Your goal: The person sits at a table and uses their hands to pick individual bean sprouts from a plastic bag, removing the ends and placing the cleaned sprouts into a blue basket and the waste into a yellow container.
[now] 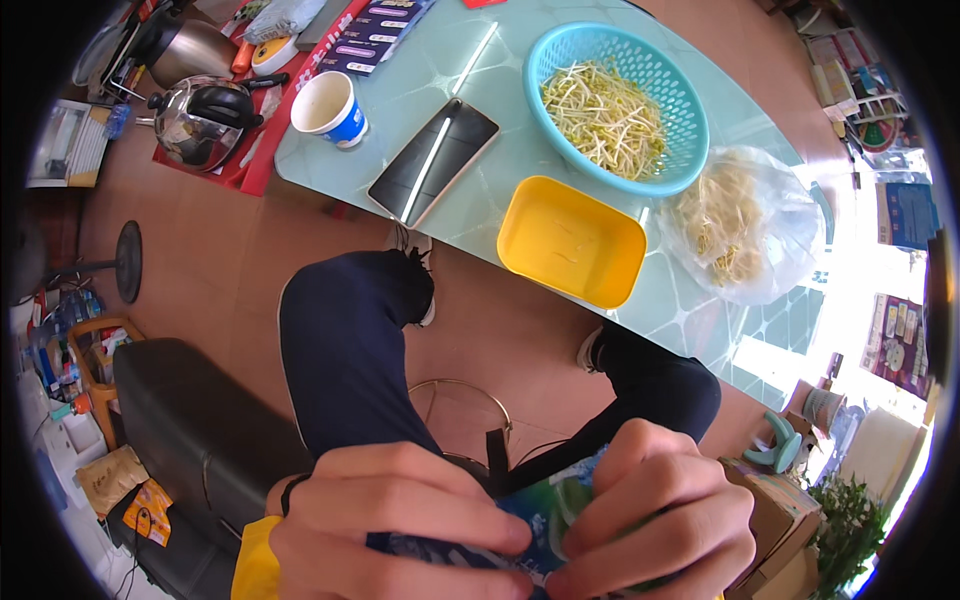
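Close to my body at the bottom, my left hand (405,517) and my right hand (660,510) pinch a blue-and-green printed item (541,501) between them. Much of it is hidden by my fingers, and I cannot tell its material. On the glass-topped table (472,202) before me stands a yellow plastic container (574,240) with small whitish bits on its bottom. A light-blue plastic colander (679,90) behind it holds bean sprouts (604,116). To the right lies a clear plastic bag (787,247) with more sprouts inside.
A smartphone (435,161) lies near the table's front edge, beside a paper cup (330,112). Left of them is a metal kettle (206,120). A black padded seat (202,405) is at my left; cardboard boxes (772,502) stand at my right.
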Available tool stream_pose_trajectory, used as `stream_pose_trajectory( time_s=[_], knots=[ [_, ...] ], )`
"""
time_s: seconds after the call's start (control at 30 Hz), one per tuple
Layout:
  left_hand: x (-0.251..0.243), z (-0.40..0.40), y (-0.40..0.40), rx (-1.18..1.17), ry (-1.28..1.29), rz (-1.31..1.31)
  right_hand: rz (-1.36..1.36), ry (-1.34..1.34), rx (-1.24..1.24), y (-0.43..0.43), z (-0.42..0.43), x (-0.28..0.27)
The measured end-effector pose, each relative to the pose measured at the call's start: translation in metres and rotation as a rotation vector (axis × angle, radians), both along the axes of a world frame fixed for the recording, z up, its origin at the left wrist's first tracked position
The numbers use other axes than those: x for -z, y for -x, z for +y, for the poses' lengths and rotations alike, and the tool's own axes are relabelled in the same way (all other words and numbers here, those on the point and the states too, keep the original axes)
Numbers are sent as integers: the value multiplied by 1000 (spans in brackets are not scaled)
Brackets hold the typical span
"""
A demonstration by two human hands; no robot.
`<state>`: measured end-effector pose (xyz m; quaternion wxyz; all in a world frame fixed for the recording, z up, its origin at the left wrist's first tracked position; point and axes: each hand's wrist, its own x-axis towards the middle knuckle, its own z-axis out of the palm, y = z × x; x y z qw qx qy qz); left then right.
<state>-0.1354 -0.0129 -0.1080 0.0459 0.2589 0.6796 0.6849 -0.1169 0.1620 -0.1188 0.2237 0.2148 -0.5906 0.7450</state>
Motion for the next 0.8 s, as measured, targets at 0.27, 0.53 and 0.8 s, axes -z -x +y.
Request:
stream_pose_trajectory(
  time_s=[0.27, 0.53, 0.8],
  knots=[
    [51, -43, 25, -105, -267, 325, 75, -278, -94, 22, 26, 23],
    [182, -118, 125, -1260, -334, -67, 11, -348, 181, 33, 53, 27],
    [255, -109, 198, -1291, -441, -31, 326, -634, 29, -24, 87, -15]
  ],
)
